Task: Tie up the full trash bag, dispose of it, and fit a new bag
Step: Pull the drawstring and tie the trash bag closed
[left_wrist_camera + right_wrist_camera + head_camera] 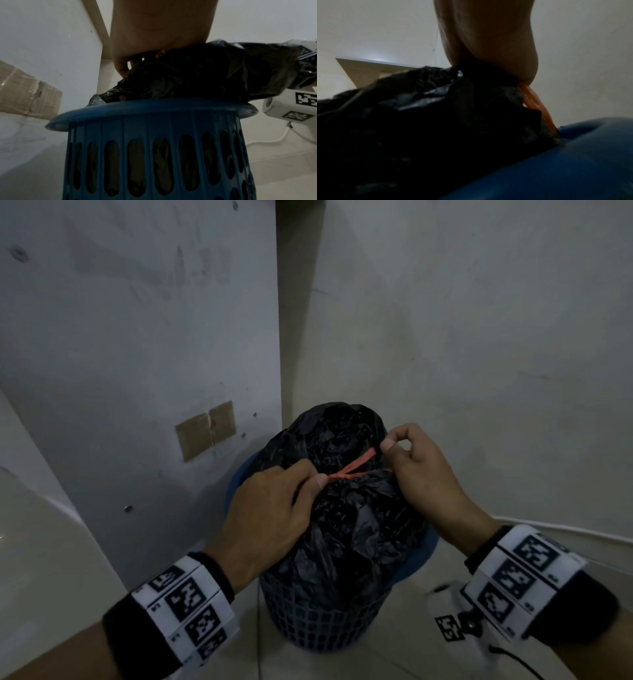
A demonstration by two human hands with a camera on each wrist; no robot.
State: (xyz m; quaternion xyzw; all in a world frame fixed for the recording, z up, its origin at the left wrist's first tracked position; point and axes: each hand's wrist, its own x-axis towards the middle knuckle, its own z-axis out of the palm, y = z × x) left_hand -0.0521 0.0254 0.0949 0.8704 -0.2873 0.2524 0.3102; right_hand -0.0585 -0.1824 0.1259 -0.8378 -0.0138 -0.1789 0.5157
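A full black trash bag (pixel 346 515) bulges out of a blue slotted bin (pixel 318 621) in a room corner. An orange drawstring (pixel 356 463) stretches across the bag's top. My left hand (pixel 274 508) pinches the drawstring's left end against the bag. My right hand (pixel 411 463) pinches its right end at the bag's far right edge. In the left wrist view the bag (pixel 188 75) rises above the bin's rim (pixel 154 108). The right wrist view shows the drawstring (pixel 537 102) running down from my hand beside the bag (pixel 436 121) and the blue rim (pixel 556 162).
A white panel (pixel 137 337) with taped cardboard patches (pixel 205 429) stands just left of the bin. A plain wall (pixel 479 337) is behind and to the right. A white cable (pixel 565 534) runs along the wall's base at right. Pale tile floor (pixel 394 662) surrounds the bin.
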